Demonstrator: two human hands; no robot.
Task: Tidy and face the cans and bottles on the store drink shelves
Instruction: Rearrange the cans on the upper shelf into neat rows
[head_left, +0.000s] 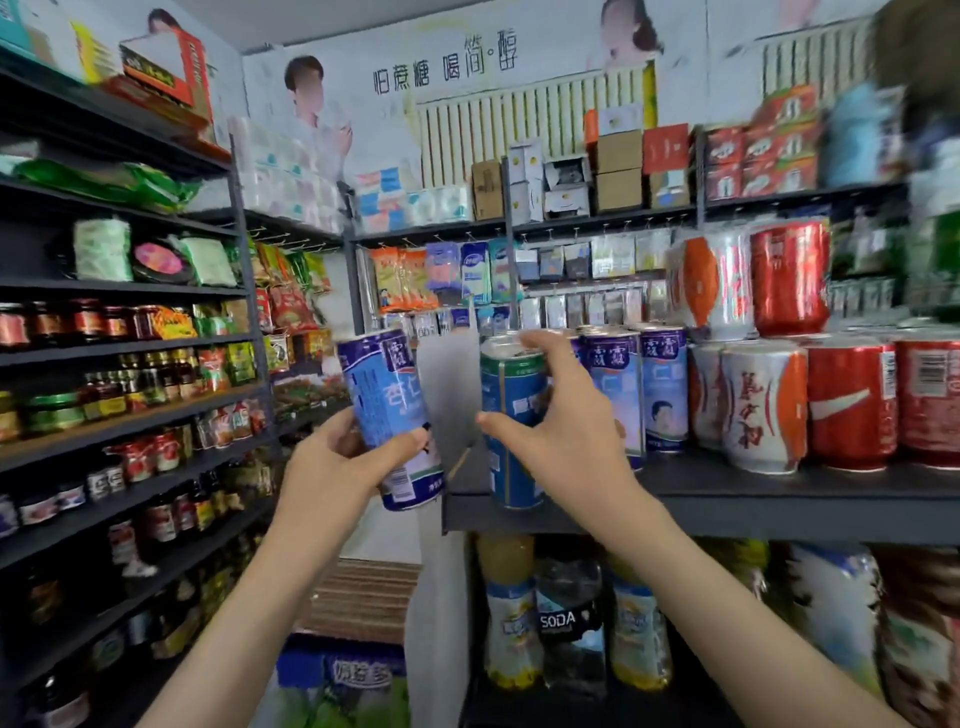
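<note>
My left hand grips a blue can round its lower half, thumb across the front and fingers curled behind. The can tilts, its top leaning left, and it hangs in the air just left of the shelf, touching nothing but my hand.

My right hand is closed on a teal can, thumb on its left side and forefinger hooked over the rim. This can stands upright at the shelf's front left corner; I cannot tell whether its base rests on the board. A narrow gap separates the two cans.

Just behind and right of my right hand stands a row of blue cans, upright, labels forward. Further right come white cans, then red cans, with more of both stacked above them.

Below my right wrist, on the next level down, bottles stand side by side. Well left of my left hand, dark shelves hold jars.
</note>
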